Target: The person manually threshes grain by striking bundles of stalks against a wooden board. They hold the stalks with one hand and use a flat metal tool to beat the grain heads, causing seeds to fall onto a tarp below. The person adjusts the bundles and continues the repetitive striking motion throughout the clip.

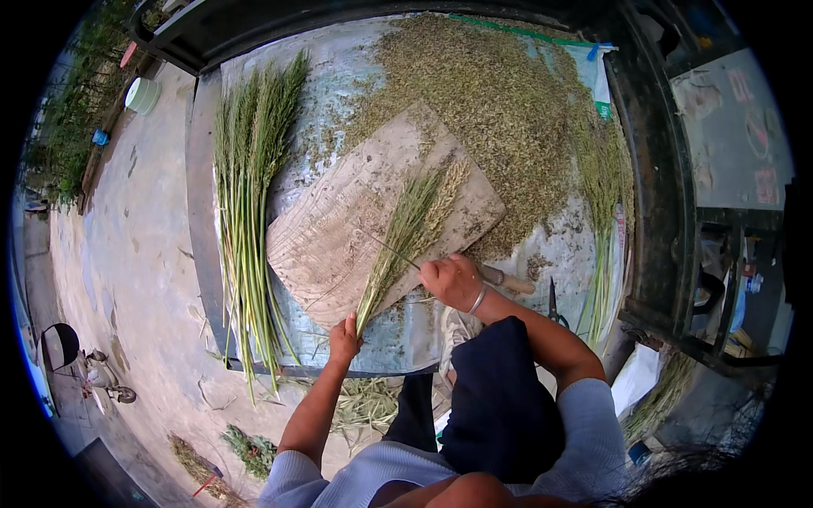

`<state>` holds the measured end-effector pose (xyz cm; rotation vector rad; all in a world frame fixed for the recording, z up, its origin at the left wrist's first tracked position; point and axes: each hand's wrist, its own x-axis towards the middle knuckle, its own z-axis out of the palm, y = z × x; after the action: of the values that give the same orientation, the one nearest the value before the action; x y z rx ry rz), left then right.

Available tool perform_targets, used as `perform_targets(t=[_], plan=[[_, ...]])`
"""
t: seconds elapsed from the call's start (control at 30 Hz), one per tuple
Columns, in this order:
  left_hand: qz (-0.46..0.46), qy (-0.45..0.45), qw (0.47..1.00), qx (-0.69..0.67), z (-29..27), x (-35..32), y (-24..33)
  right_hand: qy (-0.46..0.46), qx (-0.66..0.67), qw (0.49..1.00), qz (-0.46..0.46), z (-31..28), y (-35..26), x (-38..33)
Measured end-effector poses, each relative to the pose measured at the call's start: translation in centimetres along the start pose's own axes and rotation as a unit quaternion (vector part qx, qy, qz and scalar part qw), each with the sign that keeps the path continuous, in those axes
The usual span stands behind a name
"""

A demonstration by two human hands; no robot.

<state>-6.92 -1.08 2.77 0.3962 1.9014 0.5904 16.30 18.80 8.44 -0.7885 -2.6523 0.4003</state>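
Observation:
My left hand (345, 340) is closed around the lower stems of a small bunch of seed-headed stalks (398, 224), which lies slanting across a worn wooden board (326, 224). In my right hand (453, 281) is a tool with a pale wooden handle (511, 283) and a thin metal blade (395, 253). This blade crosses over the stalks, roughly midway along the bunch; its exact shape is hard to make out. Some seed heads on the bunch look yellowish, others green. A light-coloured shoe (458, 332) rests at the board's near edge, beside my right hand.
Loose seed and chaff (500, 110) cover the sheet beyond the board. Long green stalks (246, 203) lie at the left, and more stripped-looking stalks (601, 186) at the right. Black scissors (555, 305) lie right of my hand. Dark metal sides (652, 169) border the sheet.

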Motion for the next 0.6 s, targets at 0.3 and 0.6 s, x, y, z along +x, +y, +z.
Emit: perform_targets(t=[0.3, 0.6], plan=[[0.148, 0.123, 0.947, 0.259, -2.3, -3.2, 2.9, -0.028, -0.155, 0.973, 0.168, -0.8, 12.2, -3.6], [0.185, 0.179, 0.892, 0.372, -3.2, -2.7, 2.2, 0.041, -0.017, 0.995, 0.091, -2.1, 1.8, -0.7]])
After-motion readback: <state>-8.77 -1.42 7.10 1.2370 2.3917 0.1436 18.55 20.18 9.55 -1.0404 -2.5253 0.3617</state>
